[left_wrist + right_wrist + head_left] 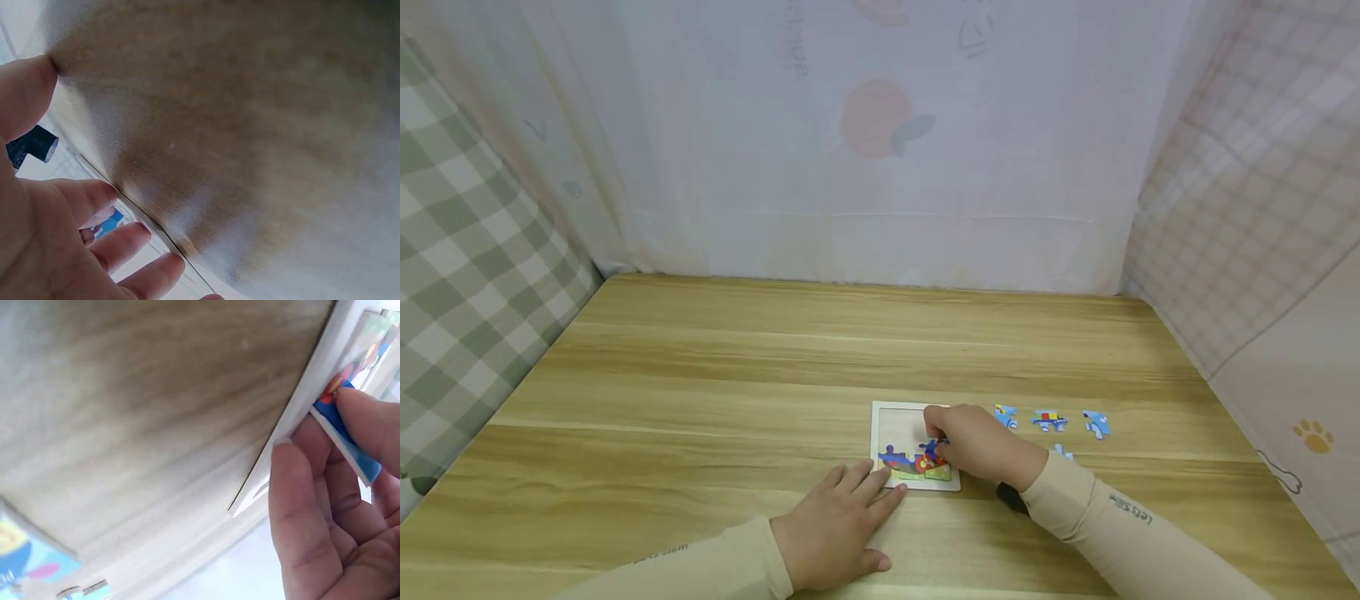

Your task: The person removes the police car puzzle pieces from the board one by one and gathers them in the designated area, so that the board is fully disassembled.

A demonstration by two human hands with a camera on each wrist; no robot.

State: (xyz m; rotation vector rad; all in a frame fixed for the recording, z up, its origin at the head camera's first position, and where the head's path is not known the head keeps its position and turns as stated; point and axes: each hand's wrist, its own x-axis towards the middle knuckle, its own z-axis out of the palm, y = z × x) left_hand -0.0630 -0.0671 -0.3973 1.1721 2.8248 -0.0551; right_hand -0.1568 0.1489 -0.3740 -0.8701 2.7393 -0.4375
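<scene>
2 hands work on a small white-rimmed jigsaw tray (875, 427) lying flat on a wood-grain tabletop (700, 417), toward the person's side & a bit R of ctr.

L hand (842, 521): palm down, fingers spread; fingertips touch the tray's near-L corner, thumb rests on the tabletop.

R hand (981, 442): over the tray's R side, pinching 1 blue-&-red jigsaw pc (347, 439) btwn thumb & fingers. In the R wrist view that pc is tilted, close by the tray rim; can't tell if its lower edge is seated.

Fitted pcs (897, 462) fill the tray's near part: green & yellow along the bottom, blue, purple & red above. Farther in, pale backing (898, 423) shows.

R of the tray, 4 loose pcs lie apart on the tabletop. 3 make a rough row: a light-blue pc (1004, 417) nearest the tray, a red-yellow-blue pc (1049, 418), then a blue-&-white pc (1098, 422). The 4th, a pale-blue pc (1063, 452), sits nearer the person, partly hidden by the R arm.

A black item (1012, 498) pokes out under the R wrist, too hidden to ID.

Sleeves (1097, 508) are beige w/ dark lettering. Backdrop: whitish curtain (737, 150) w/ orange fruit print (875, 119); L, green-&-white gingham cloth (467, 242); R, grid-patterned cloth (1247, 183) w/ paw print (1313, 436).
</scene>
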